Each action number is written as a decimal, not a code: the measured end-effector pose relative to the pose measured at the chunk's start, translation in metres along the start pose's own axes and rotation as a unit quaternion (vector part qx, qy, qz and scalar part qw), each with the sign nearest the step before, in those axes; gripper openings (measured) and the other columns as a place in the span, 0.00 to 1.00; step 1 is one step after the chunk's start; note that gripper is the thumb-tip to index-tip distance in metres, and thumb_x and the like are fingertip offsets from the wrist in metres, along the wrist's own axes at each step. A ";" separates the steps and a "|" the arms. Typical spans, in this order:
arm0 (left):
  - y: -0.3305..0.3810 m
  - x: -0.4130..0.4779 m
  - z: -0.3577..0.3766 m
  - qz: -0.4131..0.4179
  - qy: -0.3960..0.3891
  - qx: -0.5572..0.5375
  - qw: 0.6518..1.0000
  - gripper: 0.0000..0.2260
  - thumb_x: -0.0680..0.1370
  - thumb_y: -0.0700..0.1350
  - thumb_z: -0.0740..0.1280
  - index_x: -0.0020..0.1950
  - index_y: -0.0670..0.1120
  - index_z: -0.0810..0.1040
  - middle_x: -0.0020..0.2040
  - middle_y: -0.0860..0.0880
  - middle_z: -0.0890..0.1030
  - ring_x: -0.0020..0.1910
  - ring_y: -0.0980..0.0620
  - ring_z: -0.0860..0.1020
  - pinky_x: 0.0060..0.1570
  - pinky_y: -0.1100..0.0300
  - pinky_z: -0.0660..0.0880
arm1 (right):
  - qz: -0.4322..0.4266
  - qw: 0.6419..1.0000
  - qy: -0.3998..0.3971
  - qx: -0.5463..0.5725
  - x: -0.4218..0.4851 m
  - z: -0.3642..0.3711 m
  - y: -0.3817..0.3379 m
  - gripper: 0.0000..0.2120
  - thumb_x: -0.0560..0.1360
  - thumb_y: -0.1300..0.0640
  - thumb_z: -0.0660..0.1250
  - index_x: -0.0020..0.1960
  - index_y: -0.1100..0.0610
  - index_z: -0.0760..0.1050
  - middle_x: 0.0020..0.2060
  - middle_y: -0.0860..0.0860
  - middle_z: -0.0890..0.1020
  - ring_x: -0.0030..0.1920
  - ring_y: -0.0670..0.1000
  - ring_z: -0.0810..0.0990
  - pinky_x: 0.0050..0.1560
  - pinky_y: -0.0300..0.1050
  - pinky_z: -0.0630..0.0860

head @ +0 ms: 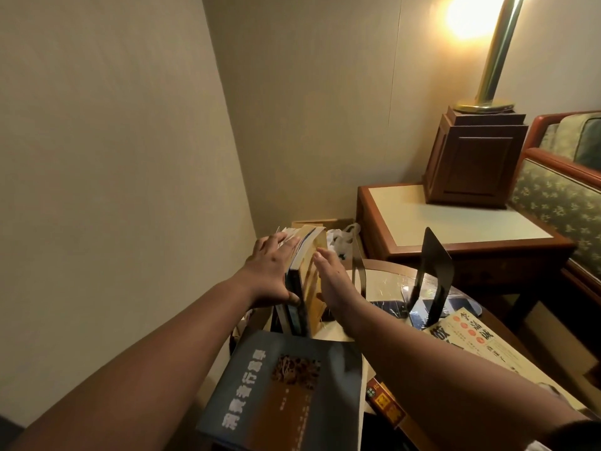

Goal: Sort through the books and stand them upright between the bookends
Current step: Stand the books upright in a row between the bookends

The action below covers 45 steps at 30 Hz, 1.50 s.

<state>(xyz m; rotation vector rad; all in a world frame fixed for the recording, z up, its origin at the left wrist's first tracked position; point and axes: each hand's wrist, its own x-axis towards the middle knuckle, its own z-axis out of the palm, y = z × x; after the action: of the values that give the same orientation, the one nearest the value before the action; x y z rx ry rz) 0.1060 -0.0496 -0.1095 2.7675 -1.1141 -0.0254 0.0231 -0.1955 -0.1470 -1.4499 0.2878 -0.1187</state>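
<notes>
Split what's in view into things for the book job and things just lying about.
Job: upright books pressed between left hand and right hand; black bookend; thin bookend; blue book lying flat; cream book lying flat.
Lying about: lamp; wooden box; side table; plastic bag; armchair.

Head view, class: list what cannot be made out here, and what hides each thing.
Upright books: covers hidden by the left hand and right hand.
Lamp: top lost to glare and the upper edge.
Cream book: partly under the right forearm.
Blue book: cut by the bottom edge.
</notes>
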 end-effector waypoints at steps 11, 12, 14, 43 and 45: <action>0.002 0.001 -0.002 0.039 0.032 -0.017 0.999 0.55 0.65 0.56 0.79 0.80 0.45 0.49 0.79 0.46 0.53 0.77 0.44 0.50 0.76 0.48 0.54 | 0.122 0.991 -0.057 -0.014 0.028 0.013 0.018 0.35 0.79 0.32 0.55 0.80 0.39 0.44 0.79 0.56 0.54 0.75 0.68 0.59 0.57 0.68 0.70; -0.001 0.000 -0.004 0.042 0.036 -0.013 0.998 0.55 0.64 0.57 0.79 0.80 0.44 0.50 0.79 0.46 0.54 0.77 0.44 0.51 0.75 0.49 0.55 | 0.119 0.991 -0.065 -0.011 0.027 0.014 0.016 0.34 0.80 0.34 0.55 0.80 0.39 0.45 0.79 0.56 0.55 0.75 0.68 0.59 0.54 0.66 0.70; -0.004 -0.002 -0.006 0.045 0.043 -0.005 0.998 0.55 0.64 0.59 0.79 0.80 0.44 0.50 0.78 0.46 0.55 0.76 0.44 0.53 0.75 0.48 0.56 | 0.116 0.990 -0.080 -0.007 0.025 0.015 0.012 0.31 0.81 0.35 0.55 0.80 0.40 0.48 0.79 0.55 0.56 0.75 0.67 0.59 0.52 0.63 0.70; -0.007 0.001 0.010 0.122 0.130 -0.069 0.982 0.32 0.67 0.52 0.78 0.68 0.44 0.73 0.73 0.46 0.69 0.74 0.48 0.65 0.72 0.49 0.66 | 0.147 0.975 -0.098 -0.137 0.019 -0.003 0.003 0.31 0.80 0.38 0.60 0.77 0.52 0.61 0.73 0.57 0.68 0.70 0.62 0.70 0.62 0.59 0.75; -0.007 0.000 0.011 0.117 0.133 -0.065 0.982 0.33 0.67 0.54 0.78 0.68 0.45 0.73 0.73 0.46 0.69 0.74 0.48 0.65 0.72 0.50 0.66 | 0.132 0.968 -0.112 -0.182 0.006 -0.012 -0.005 0.29 0.81 0.40 0.60 0.75 0.56 0.65 0.70 0.57 0.72 0.68 0.60 0.73 0.64 0.61 0.75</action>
<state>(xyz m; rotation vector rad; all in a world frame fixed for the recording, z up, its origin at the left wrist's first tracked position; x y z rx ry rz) 0.1103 -0.0461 -0.1211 2.4202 -1.3010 0.2807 0.0265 -0.2092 -0.1442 -1.7552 0.3264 0.3285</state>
